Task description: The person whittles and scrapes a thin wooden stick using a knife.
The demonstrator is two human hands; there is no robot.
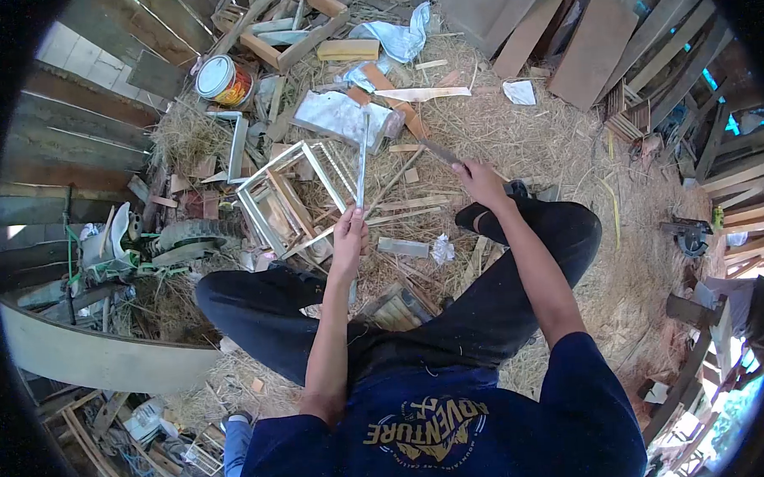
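Observation:
My left hand is closed around the lower end of a thin, pale strip, which points away from me over a whitish slab. To its right, my right hand grips a knife with a broad, dark blade pointing forward and left. The knife and the strip are apart. Just left of my left hand lies a white wooden frame with slats inside it. Between my knees, a short pale board rests beside a crumpled white scrap.
Straw and wood scraps cover the ground. A paint bucket stands at the back left near a wooden frame. Boards lean at the back right. A circular saw sits at the right. Another person's leg shows at the lower left.

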